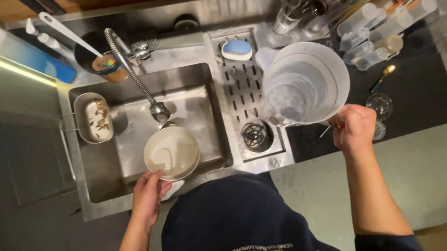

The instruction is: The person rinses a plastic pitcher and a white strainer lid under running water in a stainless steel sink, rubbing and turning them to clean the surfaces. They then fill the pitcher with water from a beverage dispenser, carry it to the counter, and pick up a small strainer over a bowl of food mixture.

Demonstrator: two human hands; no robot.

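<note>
So right now I'm looking straight down at a steel sink (136, 190) and both hands are busy. Left hand (149, 192) is pinching the near rim of a shallow cream bowl (171, 153), fingers curled under the edge, and the bowl sits tilted inside the basin, just below the spring faucet head (159, 111). Can't see any water running. Right hand (353, 128) is closed around the handle side of a big clear measuring jug (304, 83), held up in the air over the slotted drain tray (242, 85) and the edge of the dark bench (420, 94).

As for progress, I'd guess this is mid-washing: the bowl looks mostly clean but it's still in the sink, and the jug isn't set down anywhere. The little strainer basket (92, 117) on the left still has scraps in it, and a whisk ball (255, 135) is sitting in the tray. Plenty of clear bottles (374, 41) and a glass (380, 105) are over on the right, so some stuff seems already parked
</note>
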